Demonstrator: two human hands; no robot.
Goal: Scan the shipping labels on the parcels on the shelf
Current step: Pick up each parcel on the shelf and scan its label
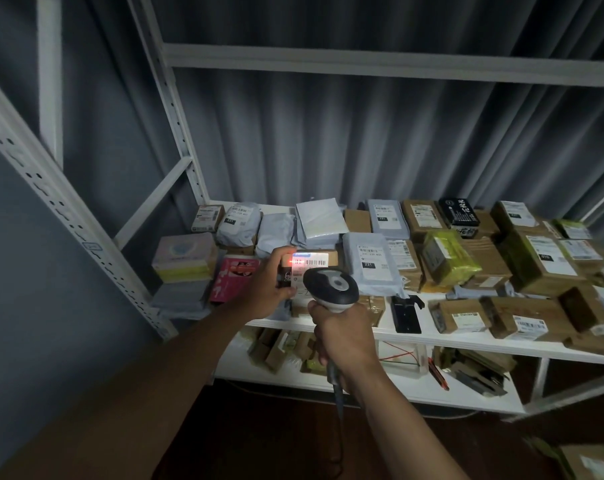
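From the head camera we see both bare forearms reaching forward and slightly up toward the white metal shelf. Our left hand has its fingers curled round the left end of a small brown cardboard parcel, tipping it so its top faces us. Our right hand is wrapped tightly around the grip of a grey-and-black handheld barcode scanner, whose rounded head points at the parcel, just below and in front of it; its cable hangs down beneath the fist.

The parcel sits near the front left of the middle shelf, among other packages. Its white shipping label carries a black barcode and a blue strip along the top edge, and is lit bright by the scanner, with a red glow on the left part. A pink printed box lies just left of the hand, and a pale grey plastic mailer bag marked 231 lies just right of the parcel. Brown cartons and green-wrapped packs crowd the shelf further right.
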